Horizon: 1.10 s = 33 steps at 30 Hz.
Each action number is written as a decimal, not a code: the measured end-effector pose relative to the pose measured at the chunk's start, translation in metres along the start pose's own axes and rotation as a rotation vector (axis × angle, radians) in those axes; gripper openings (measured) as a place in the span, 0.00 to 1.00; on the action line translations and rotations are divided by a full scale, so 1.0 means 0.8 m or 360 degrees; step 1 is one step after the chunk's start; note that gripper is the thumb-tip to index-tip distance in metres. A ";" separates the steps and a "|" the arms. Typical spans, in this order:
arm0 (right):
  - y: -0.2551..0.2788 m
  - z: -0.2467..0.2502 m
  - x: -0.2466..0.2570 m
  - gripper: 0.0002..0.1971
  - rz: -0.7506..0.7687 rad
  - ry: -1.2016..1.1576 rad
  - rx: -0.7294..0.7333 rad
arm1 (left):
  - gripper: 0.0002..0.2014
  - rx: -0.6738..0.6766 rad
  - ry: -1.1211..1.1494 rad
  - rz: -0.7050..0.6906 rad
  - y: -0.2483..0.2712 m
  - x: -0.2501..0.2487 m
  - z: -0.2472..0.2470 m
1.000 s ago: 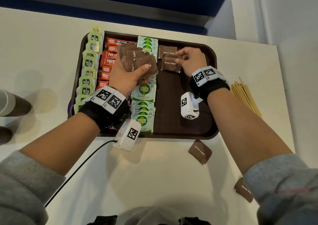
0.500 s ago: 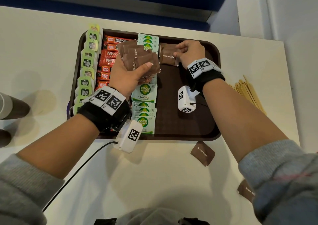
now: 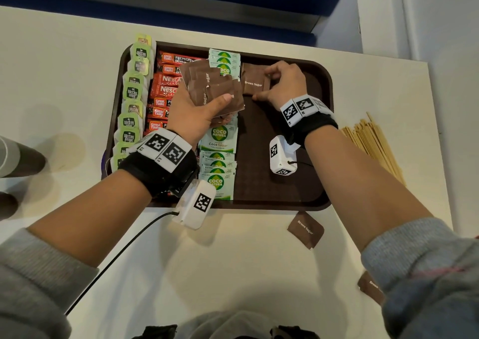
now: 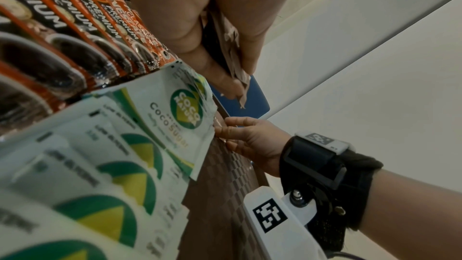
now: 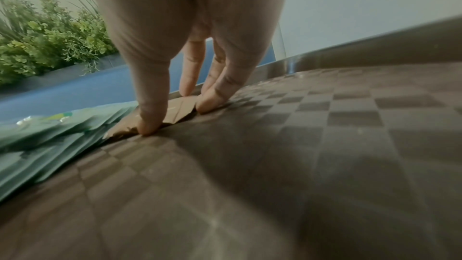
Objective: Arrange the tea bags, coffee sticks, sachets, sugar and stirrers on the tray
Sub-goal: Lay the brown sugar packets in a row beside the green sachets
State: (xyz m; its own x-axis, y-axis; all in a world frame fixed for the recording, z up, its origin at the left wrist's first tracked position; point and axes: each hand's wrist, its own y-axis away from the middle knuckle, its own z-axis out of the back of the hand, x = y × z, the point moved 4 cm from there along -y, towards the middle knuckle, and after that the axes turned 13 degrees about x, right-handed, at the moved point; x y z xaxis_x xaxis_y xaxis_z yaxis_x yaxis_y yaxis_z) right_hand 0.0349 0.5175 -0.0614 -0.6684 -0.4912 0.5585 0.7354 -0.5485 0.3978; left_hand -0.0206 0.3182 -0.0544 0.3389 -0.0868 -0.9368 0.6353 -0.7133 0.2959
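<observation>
head view: left hand [image 3: 199, 113], mid-frame, fingers curled round a fan of flat brown paper sugar sachets [image 3: 212, 87]; right hand [image 3: 282, 84], upper right, fingertips pressing one brown sugar packet [image 3: 254, 83] onto the dark brown plastic tray [image 3: 321, 141]. left wrist view: thumb clamps that fan beside white-green coco sugar sachets [image 4: 185, 110]. right wrist view: straight fingertips [image 5: 147, 128] pin the packet; better to square it against the green row, overlapping evenly.
</observation>
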 end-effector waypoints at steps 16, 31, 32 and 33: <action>-0.005 -0.005 0.001 0.30 0.0042 -0.0040 0.0029 | 0.29 -0.0015 -0.0004 -0.0003 -0.001 0.005 0.001; 0.051 0.003 0.031 0.15 0.0351 -0.0444 0.0095 | 0.29 0.0044 0.0122 -0.0035 0.001 0.005 -0.010; 0.057 0.001 0.035 0.13 0.0396 -0.0489 0.0169 | 0.31 0.0055 0.0111 -0.0042 0.003 0.002 -0.012; 0.062 -0.001 0.037 0.11 0.0435 -0.0530 0.0233 | 0.33 0.0055 0.0091 -0.0049 0.005 0.000 -0.012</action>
State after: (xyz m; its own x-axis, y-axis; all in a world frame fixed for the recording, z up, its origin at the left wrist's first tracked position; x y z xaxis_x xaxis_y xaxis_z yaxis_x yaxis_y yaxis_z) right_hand 0.0515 0.4752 -0.0255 -0.3934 -0.3471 0.8513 0.9038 -0.3159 0.2888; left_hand -0.0114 0.3225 -0.0514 0.3591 -0.0250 -0.9330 0.6221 -0.7388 0.2592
